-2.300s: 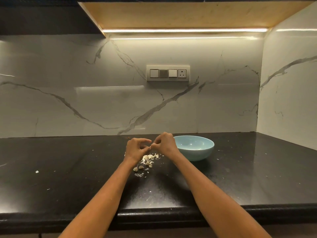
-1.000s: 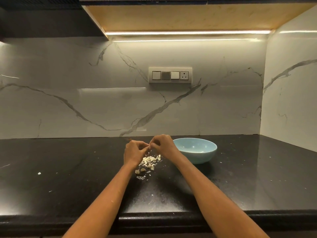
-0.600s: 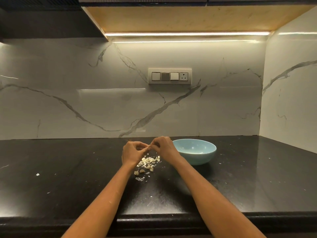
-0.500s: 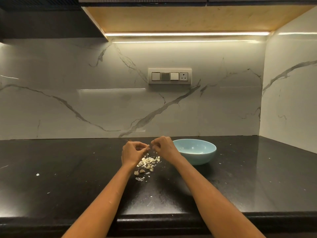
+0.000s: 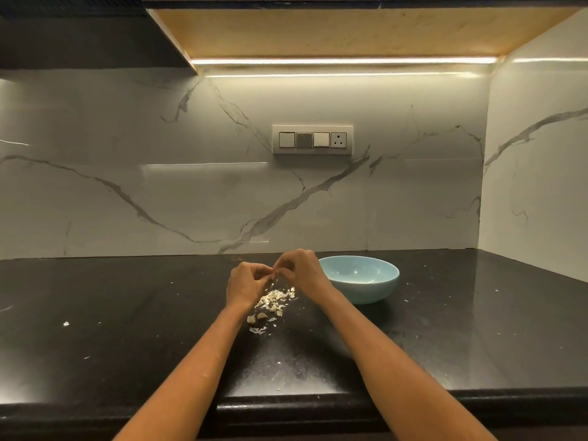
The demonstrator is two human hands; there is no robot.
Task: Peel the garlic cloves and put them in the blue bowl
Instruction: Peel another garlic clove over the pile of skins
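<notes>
Peeling: both hands are meeting above the black worktop (image 5: 127, 313), fingertips together over a small garlic clove (image 5: 274, 275) that is mostly hidden between them.
Left hand (image 5: 246, 286): its fingers are curling inward and its grip is pinching the clove from the left.
Right hand (image 5: 299, 272): its fingers are bending down over the same spot, and its grip is pinching at the clove or its skin; which of the two cannot be told.
Clove: it is being held in the air, just above the heap of peels and left of the bowl.
Peels (image 5: 273, 299): a pale heap of papery skins is lying on the worktop right under the hands, with two or three loose cloves (image 5: 257, 317) sitting at its near edge.
Blue bowl (image 5: 362, 292): it is standing upright on the worktop just right of the right hand; one or two pale bits are showing inside, too small to identify.
Backdrop: a switch panel (image 5: 312, 140) is sitting on the marble wall behind, and a light strip (image 5: 343, 61) is glowing under the cabinet.
</notes>
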